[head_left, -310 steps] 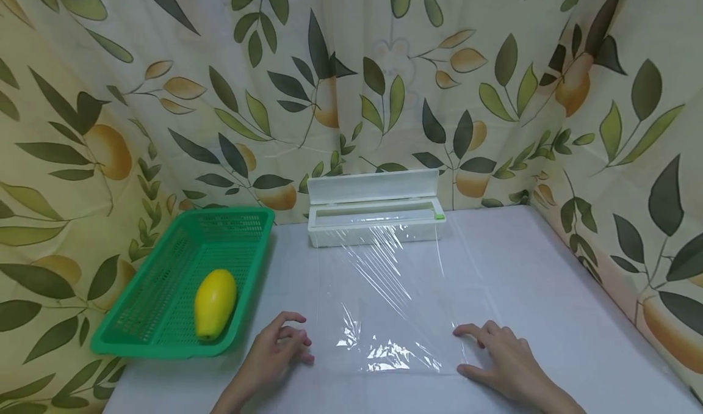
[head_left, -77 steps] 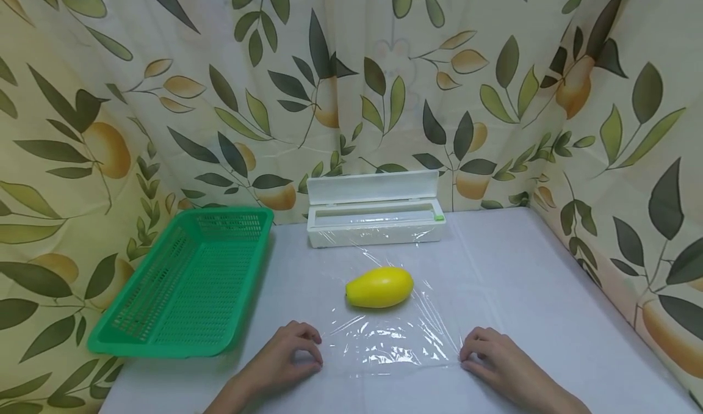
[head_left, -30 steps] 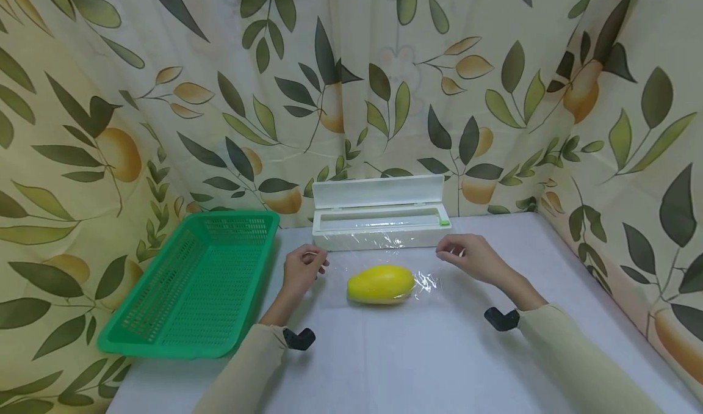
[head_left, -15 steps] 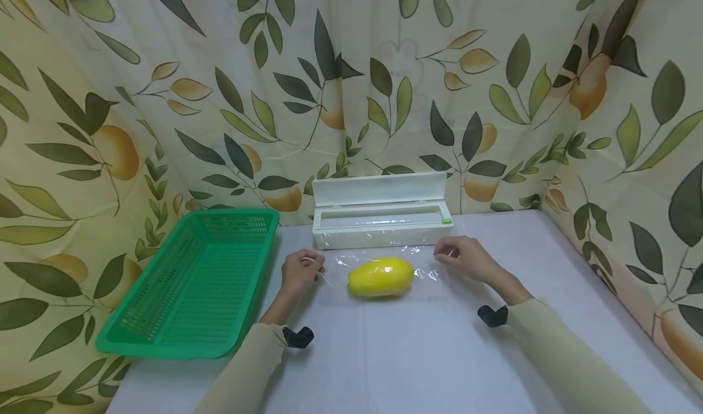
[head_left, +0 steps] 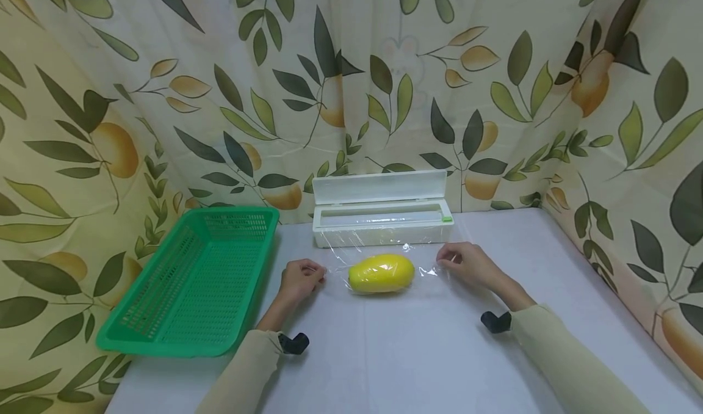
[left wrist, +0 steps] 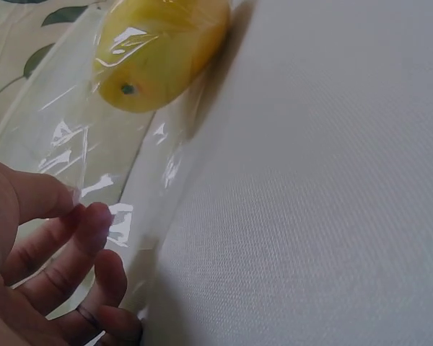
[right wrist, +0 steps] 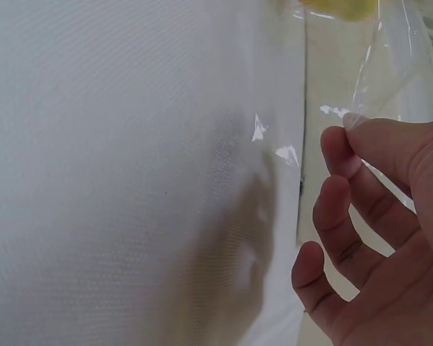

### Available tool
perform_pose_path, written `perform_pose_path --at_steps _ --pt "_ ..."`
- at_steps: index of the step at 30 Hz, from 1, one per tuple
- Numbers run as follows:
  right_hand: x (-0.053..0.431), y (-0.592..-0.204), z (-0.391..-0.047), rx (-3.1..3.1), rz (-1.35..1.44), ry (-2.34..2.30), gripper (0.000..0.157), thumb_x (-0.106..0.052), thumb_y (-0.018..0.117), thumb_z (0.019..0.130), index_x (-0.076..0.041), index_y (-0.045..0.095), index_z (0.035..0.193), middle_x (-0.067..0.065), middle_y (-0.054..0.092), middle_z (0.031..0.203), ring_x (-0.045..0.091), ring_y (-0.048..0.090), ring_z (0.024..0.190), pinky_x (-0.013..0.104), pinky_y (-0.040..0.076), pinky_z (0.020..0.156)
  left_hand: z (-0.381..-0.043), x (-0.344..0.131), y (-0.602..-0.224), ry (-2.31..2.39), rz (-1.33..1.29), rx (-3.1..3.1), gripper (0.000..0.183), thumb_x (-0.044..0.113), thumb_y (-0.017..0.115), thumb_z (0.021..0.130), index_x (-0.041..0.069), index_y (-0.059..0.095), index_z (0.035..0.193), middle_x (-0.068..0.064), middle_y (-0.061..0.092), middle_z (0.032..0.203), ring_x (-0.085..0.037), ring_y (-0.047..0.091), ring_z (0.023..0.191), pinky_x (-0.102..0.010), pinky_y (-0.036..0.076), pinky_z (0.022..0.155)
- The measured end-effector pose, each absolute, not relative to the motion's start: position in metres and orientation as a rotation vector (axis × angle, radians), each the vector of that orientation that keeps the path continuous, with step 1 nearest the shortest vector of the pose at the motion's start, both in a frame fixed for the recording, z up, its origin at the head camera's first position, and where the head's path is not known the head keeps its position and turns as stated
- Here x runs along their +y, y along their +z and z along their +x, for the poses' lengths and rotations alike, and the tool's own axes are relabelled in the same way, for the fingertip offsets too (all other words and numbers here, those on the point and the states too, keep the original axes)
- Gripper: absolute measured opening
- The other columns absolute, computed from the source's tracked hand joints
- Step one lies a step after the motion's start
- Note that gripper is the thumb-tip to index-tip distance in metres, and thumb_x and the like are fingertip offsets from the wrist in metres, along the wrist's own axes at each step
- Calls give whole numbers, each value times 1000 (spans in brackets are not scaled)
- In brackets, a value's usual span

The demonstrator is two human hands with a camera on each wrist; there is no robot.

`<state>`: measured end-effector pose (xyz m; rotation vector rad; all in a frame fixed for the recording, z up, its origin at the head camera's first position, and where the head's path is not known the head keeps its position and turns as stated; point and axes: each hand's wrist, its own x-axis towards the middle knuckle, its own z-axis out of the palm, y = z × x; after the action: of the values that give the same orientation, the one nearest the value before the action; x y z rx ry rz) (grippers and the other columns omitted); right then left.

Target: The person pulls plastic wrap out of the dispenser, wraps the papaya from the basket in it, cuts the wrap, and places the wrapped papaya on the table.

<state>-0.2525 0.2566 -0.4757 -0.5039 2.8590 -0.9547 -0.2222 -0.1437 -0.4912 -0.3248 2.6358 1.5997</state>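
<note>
A yellow papaya-like fruit (head_left: 381,273) lies on the white table, with clear plastic wrap (left wrist: 94,155) drawn over it. The wrap runs back to a white dispenser box (head_left: 384,236) whose lid stands up. To the left of the fruit my left hand (head_left: 301,281) pinches one side of the film between thumb and fingers. On the fruit's right my right hand (head_left: 467,262) pinches the other side, thumb against index finger, as the right wrist view shows. The other fingers of both hands are loosely bent.
A green plastic basket (head_left: 258,267) stands on the left of the white-covered table (head_left: 417,359). A small green slider (head_left: 447,219) sits at the right end of the dispenser. Leaf-patterned cloth (head_left: 384,96) hangs behind and at both sides.
The fruit went from the basket onto the film. Both hands then carried the film's near edge back over it towards the dispenser. In the last half second they came slightly nearer.
</note>
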Motion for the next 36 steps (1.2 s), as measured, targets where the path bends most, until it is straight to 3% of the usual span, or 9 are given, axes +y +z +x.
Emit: perform_pose_path --at_steps 13,21,27,32,36 --pt "261 -466 -249 2893 -574 -1000 15 -12 70 98 -7 78 109 2 75 97 19 59 83 32 49 73 -225 -152 -486 1770 -328 2450 13 18 74 94 6 73 95 -4 72 78 -15 58 61 -26 42 50" --pt "259 -466 -245 2872 -532 -1003 16 -13 69 99 -6 77 111 1 72 88 19 56 80 30 47 70 -220 -150 -480 1717 -398 2405 16 25 72 96 11 71 103 -3 74 88 -21 64 72 -29 46 59" --pt "259 -461 -243 2875 -540 -970 16 -11 67 99 -5 76 112 4 73 95 20 56 81 31 48 71 -217 -150 -474 1811 -349 2322 27 32 67 97 10 67 112 -7 74 97 -26 67 78 -31 47 62" --pt "259 -455 -242 2911 -566 -914 16 -11 68 98 -5 76 111 6 73 102 21 58 85 35 49 76 -215 -153 -473 1864 -274 2295 37 37 57 100 7 61 122 -17 72 110 -30 67 83 -33 47 63" --pt "256 -447 -239 2952 -601 -891 16 -11 69 98 -5 75 111 4 72 100 21 58 86 35 50 75 -215 -155 -472 1908 -272 2318 43 32 49 101 2 56 132 -23 67 121 -37 67 90 -35 47 63"
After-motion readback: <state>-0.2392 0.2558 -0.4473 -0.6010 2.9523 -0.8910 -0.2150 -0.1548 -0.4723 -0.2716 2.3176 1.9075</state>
